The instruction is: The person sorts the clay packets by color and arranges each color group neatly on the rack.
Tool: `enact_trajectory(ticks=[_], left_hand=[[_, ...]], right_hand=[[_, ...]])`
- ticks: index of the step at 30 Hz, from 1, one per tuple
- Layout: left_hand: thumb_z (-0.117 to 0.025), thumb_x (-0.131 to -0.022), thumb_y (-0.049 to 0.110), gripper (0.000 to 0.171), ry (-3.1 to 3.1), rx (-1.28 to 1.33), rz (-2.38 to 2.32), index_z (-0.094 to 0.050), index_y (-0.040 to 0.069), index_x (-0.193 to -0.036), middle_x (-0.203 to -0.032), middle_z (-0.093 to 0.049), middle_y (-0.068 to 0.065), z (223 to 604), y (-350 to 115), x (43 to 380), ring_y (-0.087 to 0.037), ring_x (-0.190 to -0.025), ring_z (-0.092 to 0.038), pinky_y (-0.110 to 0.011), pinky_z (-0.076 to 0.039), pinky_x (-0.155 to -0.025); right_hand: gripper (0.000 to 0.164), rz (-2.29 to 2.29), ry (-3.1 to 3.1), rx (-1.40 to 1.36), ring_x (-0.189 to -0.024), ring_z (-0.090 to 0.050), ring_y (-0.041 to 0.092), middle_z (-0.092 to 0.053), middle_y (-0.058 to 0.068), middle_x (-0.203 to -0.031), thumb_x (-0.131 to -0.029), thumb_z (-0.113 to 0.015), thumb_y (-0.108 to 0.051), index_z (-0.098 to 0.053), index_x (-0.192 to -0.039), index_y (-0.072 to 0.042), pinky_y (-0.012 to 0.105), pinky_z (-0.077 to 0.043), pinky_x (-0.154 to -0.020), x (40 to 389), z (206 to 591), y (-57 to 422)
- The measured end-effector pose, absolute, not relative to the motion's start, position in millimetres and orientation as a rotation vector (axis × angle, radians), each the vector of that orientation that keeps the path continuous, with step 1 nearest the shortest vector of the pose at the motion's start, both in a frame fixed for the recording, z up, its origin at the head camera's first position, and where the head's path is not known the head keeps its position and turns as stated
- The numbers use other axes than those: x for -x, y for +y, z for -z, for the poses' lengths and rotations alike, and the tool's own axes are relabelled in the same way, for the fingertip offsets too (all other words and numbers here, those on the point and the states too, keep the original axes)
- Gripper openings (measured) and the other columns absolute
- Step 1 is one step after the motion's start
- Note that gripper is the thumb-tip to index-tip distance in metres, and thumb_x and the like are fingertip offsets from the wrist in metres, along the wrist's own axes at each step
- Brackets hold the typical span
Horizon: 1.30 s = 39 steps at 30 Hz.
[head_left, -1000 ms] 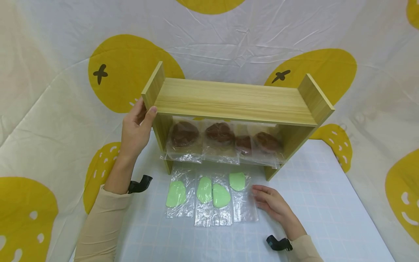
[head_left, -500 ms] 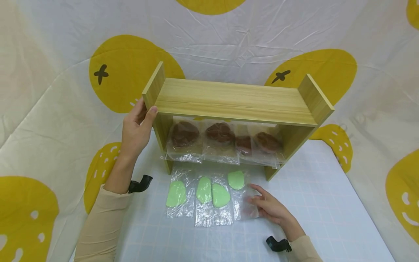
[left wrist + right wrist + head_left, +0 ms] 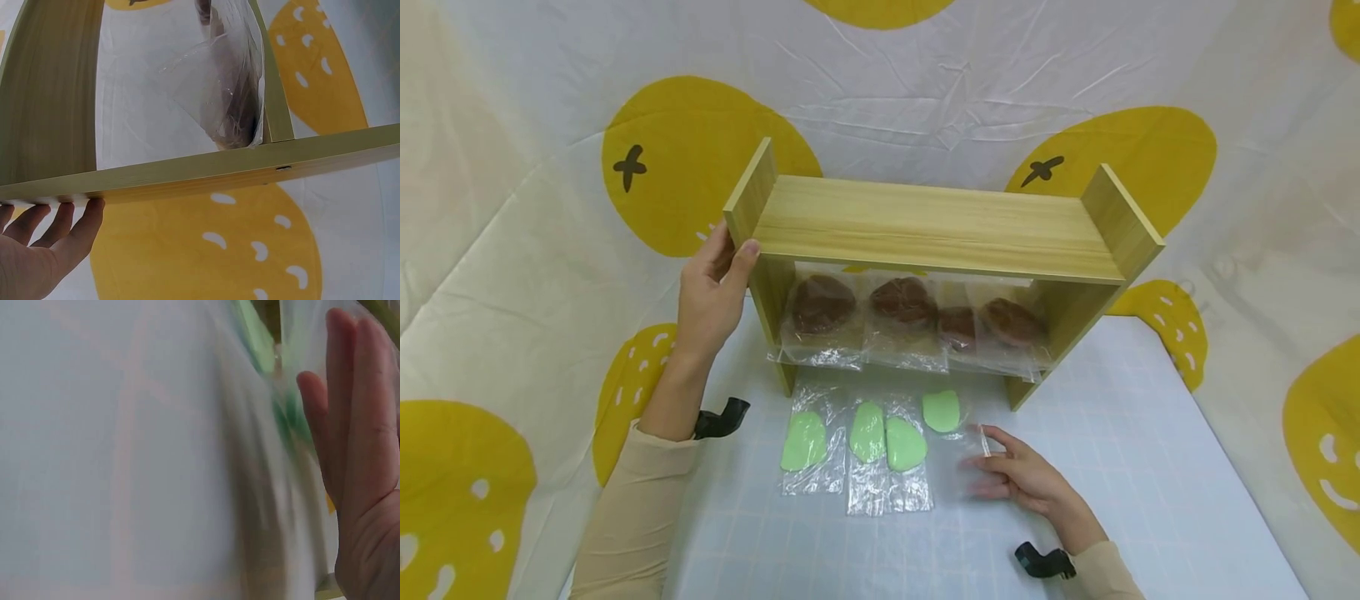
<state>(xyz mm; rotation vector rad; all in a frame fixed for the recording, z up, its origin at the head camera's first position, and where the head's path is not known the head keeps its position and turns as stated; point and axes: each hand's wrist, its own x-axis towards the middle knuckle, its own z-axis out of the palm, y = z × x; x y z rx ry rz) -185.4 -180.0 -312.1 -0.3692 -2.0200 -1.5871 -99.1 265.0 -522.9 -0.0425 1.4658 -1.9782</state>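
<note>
**Limp bag at your right hand, wooden shelf steadied on the left**

The clear bag is rightmost in the near row on the surface, with its green piece at the far end, close to the shelf. Expect it to be light and floppy, with slippery film around what looks like a soft, flat slab. Your best hold is probably the bare film along its right edge, clear of the green piece, which may dent if squeezed.

Your right fingers are spread apart at that edge, some showing blurred through the film; you cannot tell whether they pinch it. Your left hand is clamped on the shelf's left side panel.

The head view shows your left thumb on the panel's front edge; the left wrist view adds four fingertips against its outer face. Only the right wrist view shows how straight your right fingers are, with film rising beside them; your right thumb cannot be made out there.
</note>
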Motion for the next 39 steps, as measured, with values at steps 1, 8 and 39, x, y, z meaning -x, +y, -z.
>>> enact_trajectory(ticks=[1, 8, 39], left_hand=[[-0.06, -0.102, 0.019, 0.048, -2.021, 0.368, 1.59, -0.049, 0.02, -0.149, -0.142, -0.057, -0.004, 312, -180, 186, -0.021, -0.127, -0.054, -0.039, -0.045, -0.105], [-0.06, -0.102, 0.019, 0.048, -2.021, 0.363, 1.59, -0.049, 0.021, -0.149, -0.141, -0.057, -0.005, 313, -180, 186, -0.021, -0.126, -0.055, -0.038, -0.046, -0.104], [-0.06, -0.102, 0.022, 0.048, -2.034, 0.347, 1.59, -0.05, 0.023, -0.149, -0.141, -0.057, -0.004, 312, -181, 186, -0.021, -0.127, -0.055, -0.039, -0.045, -0.105]], right_hand=[[0.074, 1.99, 1.449, 0.039, -0.096, -0.071, 0.031, -0.067, 0.023, -0.118, -0.1, -0.055, 0.001, -0.008, -0.157, 0.002, 0.049, -0.055, -0.084, 99, 521, 265], [0.064, 2.04, 1.345, 0.111, -0.093, -0.071, 0.025, -0.066, 0.018, -0.121, -0.102, -0.049, 0.004, -0.016, -0.157, -0.002, 0.041, -0.058, -0.079, 94, 512, 267], [0.064, 1.874, 1.064, 1.127, -0.078, -0.073, 0.027, -0.064, 0.021, -0.126, -0.098, -0.033, 0.022, -0.014, -0.156, 0.004, 0.05, -0.057, -0.054, 99, 383, 217]])
